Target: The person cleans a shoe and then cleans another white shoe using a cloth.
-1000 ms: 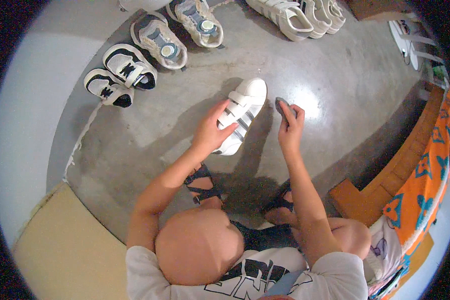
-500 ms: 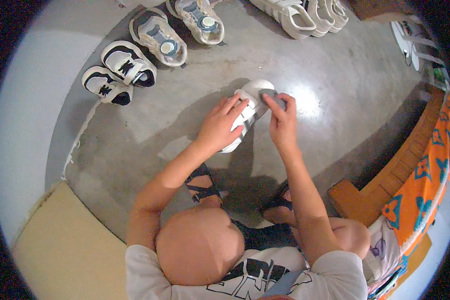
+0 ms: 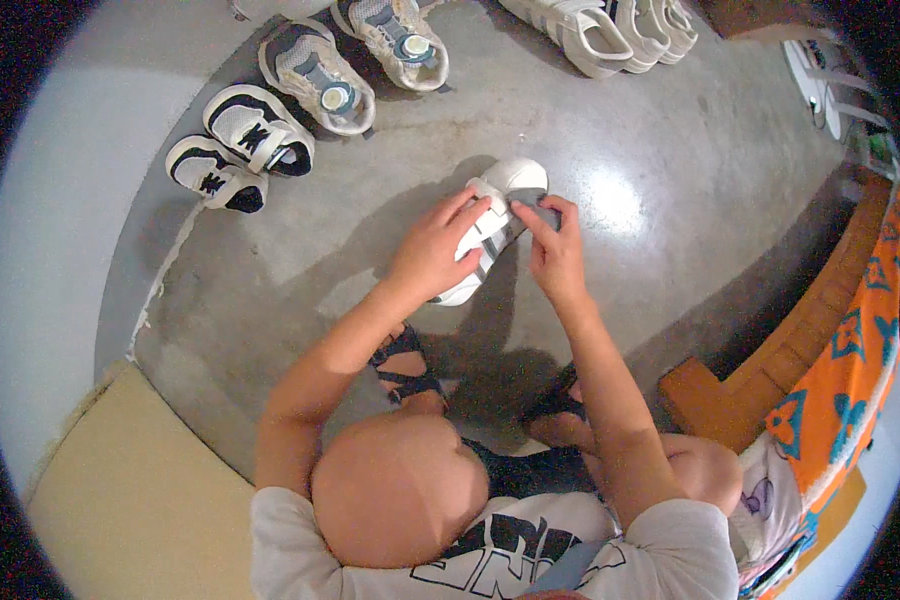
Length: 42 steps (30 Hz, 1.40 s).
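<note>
On the concrete floor in front of me, a white sneaker [image 3: 520, 174] with dark stripes on its side points its toe away from me. My left hand [image 3: 435, 243] is laid over its upper, thumb toward the striped side and fingers by the strap, holding it. A dark grey pad [image 3: 530, 195], perhaps a sponge or cloth, is pinched in my right hand [image 3: 558, 250]. The pad presses against the right side of the shoe, just behind the toe. My right fingers hide part of the pad, and my left hand covers the shoe's middle.
Black-and-white shoes [image 3: 258, 130] and grey-beige sneakers [image 3: 320, 80] line the wall at the far left. More white shoes [image 3: 580, 38] stand at the far middle. Wooden furniture [image 3: 705, 400] with an orange patterned cloth [image 3: 850, 340] is on the right. A beige board [image 3: 140, 490] lies at the near left.
My right hand has slid the grey pad a little left and back along the shoe's side. My left hand has stayed nearly in place on the sneaker.
</note>
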Motion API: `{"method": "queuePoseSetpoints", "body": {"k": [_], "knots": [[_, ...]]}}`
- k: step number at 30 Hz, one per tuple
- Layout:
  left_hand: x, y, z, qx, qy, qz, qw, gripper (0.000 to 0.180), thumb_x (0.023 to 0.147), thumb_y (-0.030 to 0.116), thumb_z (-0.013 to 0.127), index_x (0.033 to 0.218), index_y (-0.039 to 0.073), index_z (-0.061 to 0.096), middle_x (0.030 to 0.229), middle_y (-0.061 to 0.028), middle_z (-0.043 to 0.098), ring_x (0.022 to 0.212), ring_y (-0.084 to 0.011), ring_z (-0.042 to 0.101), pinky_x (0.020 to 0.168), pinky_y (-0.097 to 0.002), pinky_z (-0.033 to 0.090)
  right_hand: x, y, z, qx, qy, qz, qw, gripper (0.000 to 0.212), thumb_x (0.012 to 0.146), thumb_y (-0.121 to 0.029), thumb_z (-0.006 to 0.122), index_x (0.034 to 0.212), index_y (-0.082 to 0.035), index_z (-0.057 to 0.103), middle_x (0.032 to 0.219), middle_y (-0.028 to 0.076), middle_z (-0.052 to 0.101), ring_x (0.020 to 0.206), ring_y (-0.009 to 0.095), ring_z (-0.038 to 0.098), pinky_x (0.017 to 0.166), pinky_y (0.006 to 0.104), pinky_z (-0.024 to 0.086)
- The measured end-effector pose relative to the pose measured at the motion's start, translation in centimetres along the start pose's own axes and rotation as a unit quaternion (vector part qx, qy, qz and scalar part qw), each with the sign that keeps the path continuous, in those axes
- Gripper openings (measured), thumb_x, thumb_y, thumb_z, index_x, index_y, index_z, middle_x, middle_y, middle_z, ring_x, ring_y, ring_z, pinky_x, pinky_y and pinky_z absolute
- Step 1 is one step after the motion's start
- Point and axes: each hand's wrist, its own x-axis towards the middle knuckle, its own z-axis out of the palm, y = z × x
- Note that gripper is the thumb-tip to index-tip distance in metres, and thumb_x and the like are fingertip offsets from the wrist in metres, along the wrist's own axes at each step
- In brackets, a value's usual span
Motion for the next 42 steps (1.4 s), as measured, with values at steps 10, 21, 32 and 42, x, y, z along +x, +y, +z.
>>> {"method": "queuePoseSetpoints", "body": {"k": [10, 21, 32, 42], "knots": [[-0.4, 0.6, -0.5, -0.018, -0.004, -0.016, 1.0, 0.064, 0.08, 0.013, 0.065, 0.14, 0.022, 0.046, 0.143, -0.0118, 0.044, 0.116, -0.0344, 0.054, 0.094, -0.0418, 0.047, 0.8, -1.0, -1.1, -0.004, 0.035, 0.018, 0.999, 0.066, 0.068, 0.017, 0.054, 0.122, -0.02, 0.064, 0.119, 0.017, 0.047, 0.111, 0.035, 0.052, 0.092, 0.0374, 0.046], [-0.5, 0.3, -0.3, 0.172, 0.018, 0.034, 0.984, 0.065, 0.078, 0.026, 0.069, 0.139, 0.019, 0.047, 0.146, -0.0091, 0.039, 0.125, -0.0356, 0.048, 0.1, -0.0442, 0.044, -1.0, 1.2, -0.9, 0.025, 0.063, 0.07, 0.995, 0.048, 0.072, 0.004, 0.065, 0.115, -0.015, 0.067, 0.115, 0.016, 0.049, 0.107, 0.033, 0.052, 0.09, 0.0388, 0.045], [0.7, 0.4, 0.0, 0.07, 0.004, 0.048, 0.996, 0.055, 0.084, 0.019, 0.066, 0.136, 0.012, 0.049, 0.143, -0.0133, 0.042, 0.125, -0.0366, 0.047, 0.101, -0.0443, 0.043, -0.9, -0.4, 0.7, 0.024, 0.03, 0.021, 0.999, 0.047, 0.073, 0.003, 0.069, 0.117, -0.015, 0.067, 0.109, 0.015, 0.052, 0.098, 0.032, 0.057, 0.08, 0.0376, 0.051], [0.9, 0.2, 0.0, 0.068, 0.021, 0.068, 0.995, 0.053, 0.084, 0.016, 0.066, 0.134, 0.01, 0.05, 0.141, -0.0129, 0.044, 0.119, -0.0381, 0.05, 0.099, -0.0442, 0.044, 0.4, -0.6, -0.1, -0.014, -0.008, -0.009, 1.0, 0.056, 0.071, 0.006, 0.067, 0.121, -0.019, 0.065, 0.113, 0.015, 0.051, 0.097, 0.032, 0.058, 0.08, 0.0371, 0.052]]}}
